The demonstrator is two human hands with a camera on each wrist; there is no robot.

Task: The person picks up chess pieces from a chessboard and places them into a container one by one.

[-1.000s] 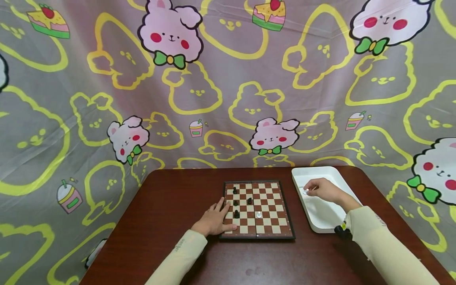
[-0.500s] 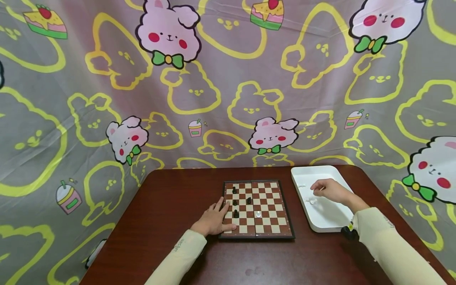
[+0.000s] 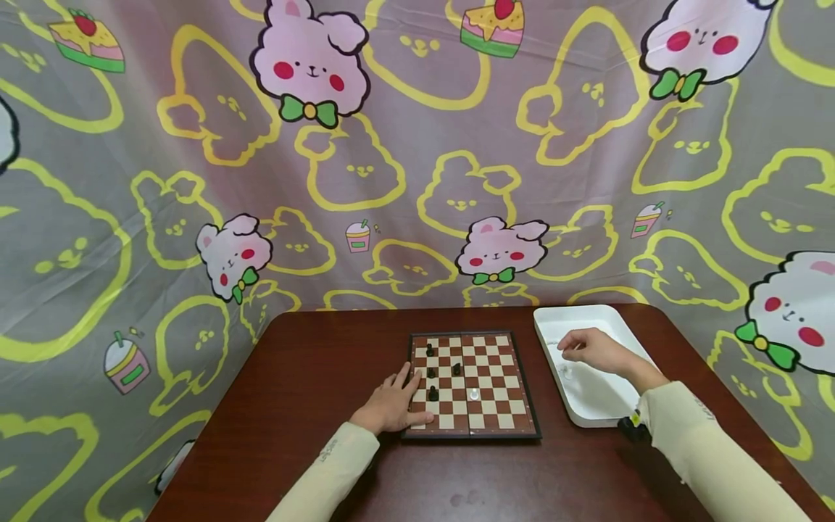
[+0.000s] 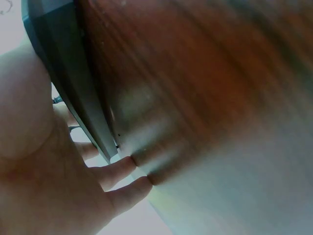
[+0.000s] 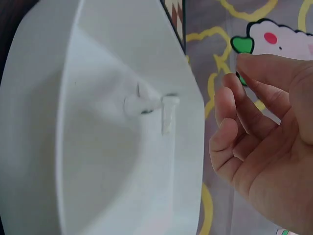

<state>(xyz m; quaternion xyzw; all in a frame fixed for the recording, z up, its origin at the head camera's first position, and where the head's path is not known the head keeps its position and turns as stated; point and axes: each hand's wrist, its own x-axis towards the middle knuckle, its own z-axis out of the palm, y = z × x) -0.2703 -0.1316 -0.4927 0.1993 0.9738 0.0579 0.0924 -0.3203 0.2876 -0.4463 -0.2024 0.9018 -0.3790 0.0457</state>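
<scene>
My left hand point(image 3: 389, 403) rests spread along the left edge of the chessboard point(image 3: 515, 370), its thumb over the near left corner. In the left wrist view, two fingertips touch the table beside the board's dark frame point(image 4: 78, 83). Black pieces point(image 3: 433, 394) stand on the board's left half, and one white piece point(image 3: 474, 394) is right of the fold. My right hand point(image 3: 596, 349) hovers over the white tray point(image 3: 590, 406) with loosely bent fingers and nothing visible between them. White chess pieces point(image 5: 139, 105) lie in the tray below it.
The brown table point(image 3: 313, 377) carries the board in the middle and the tray at the right. A patterned curtain point(image 3: 417, 174) hangs right behind the table's far edge. The tray has a raised rim point(image 5: 61, 147).
A second ago my right fingers were at a white piece in the tray's left part. They moved right, off the pieces, then slightly back left. My left hand stayed still.
</scene>
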